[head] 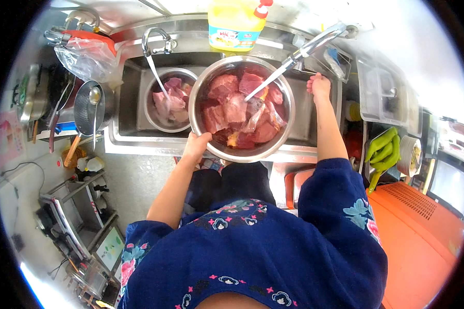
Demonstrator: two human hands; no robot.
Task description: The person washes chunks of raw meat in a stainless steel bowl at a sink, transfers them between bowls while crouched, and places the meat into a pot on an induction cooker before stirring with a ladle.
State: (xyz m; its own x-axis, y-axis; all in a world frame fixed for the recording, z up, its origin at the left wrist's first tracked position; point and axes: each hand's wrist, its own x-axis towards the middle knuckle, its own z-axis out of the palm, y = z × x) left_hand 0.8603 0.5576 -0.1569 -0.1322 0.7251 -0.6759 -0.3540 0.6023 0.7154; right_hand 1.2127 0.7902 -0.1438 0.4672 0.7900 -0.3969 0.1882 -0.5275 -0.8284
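A large stainless steel bowl (288, 133) full of raw red meat chunks (236, 110) sits over the double sink (303, 131). My left hand (198, 148) grips its near left rim, thumb on top. Water streams into it from the right faucet (313, 40). Over the right basin, apart from the bowl, my right hand (319, 85) has its fingers curled in with nothing visible in them. A smaller metal bowl (150, 116) in the left basin holds paler meat pieces (174, 104) under the running left faucet (156, 40).
A yellow pump jug (236, 25) stands behind the sink. On the left are a plastic bag (85, 58) and a strainer pan (89, 106) with a ladle (94, 96). Green peppers (382, 148), clear plastic containers (384, 92) and an orange surface (410, 235) lie right.
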